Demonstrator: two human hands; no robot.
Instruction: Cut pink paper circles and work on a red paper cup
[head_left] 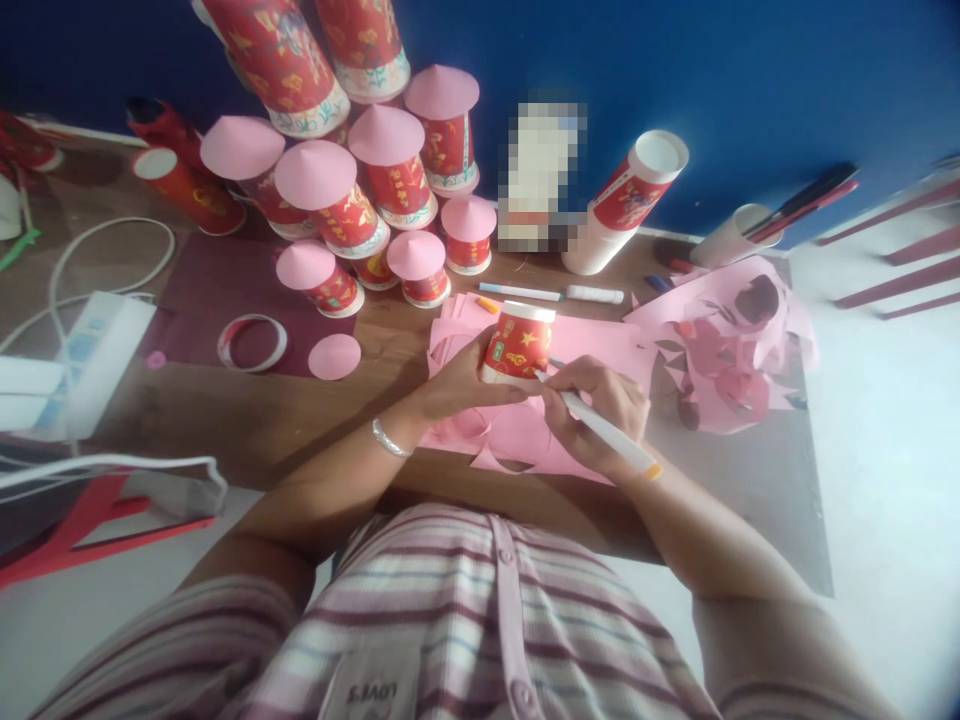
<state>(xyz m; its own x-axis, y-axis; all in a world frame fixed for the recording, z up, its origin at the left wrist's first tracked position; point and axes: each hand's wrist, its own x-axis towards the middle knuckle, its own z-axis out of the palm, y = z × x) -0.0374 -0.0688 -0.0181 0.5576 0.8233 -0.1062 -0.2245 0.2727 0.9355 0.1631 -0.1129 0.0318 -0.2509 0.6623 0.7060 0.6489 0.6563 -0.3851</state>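
A red patterned paper cup (518,343) stands upside down on pink paper sheets (592,345) in the middle of the wooden table (247,410). My left hand (459,382) is wrapped round the cup's near side and holds it down. My right hand (596,408) grips a white pen (600,428) with an orange end. The pen's tip rests on the pink paper at the cup's rim. A silver bangle (390,440) sits on my left wrist.
Several red cups with pink cone lids (330,190) stand stacked at the back against a blue wall. A tape roll (253,342) and a loose pink disc (334,356) lie left. Pink scraps (720,350), pens (520,292) and a cup tube (626,200) lie right.
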